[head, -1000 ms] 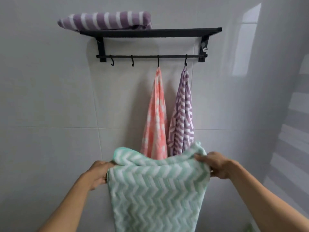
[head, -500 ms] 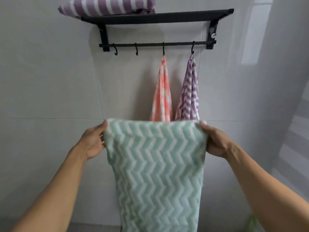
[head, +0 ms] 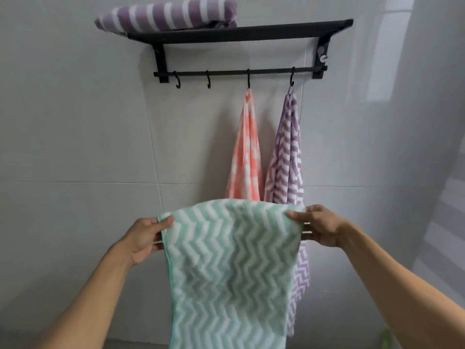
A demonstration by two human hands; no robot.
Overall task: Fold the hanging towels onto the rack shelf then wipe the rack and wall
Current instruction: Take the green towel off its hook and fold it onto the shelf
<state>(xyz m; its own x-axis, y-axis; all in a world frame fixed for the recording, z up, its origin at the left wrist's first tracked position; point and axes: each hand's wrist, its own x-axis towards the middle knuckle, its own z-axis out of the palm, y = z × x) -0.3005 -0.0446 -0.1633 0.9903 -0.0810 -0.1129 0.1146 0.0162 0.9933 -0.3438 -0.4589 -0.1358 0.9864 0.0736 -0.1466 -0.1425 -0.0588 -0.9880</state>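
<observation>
Two hands, left hand [head: 144, 238], right hand [head: 319, 226], pinching green towel [head: 231, 268] corners

I stretch my 2 bare arms forward and up. My left hand [head: 144, 239] pinches with thumb on top, fingers curled; my right hand [head: 317, 226] grips likewise, level with it.

Both hands — left hand [head: 144, 236], right hand [head: 319, 226] — pinch the green towel's [head: 230, 268] top corners below the black rack [head: 239, 34]; the pink towel [head: 245, 157] and purple towel [head: 286, 157] hang from its hooks.
</observation>
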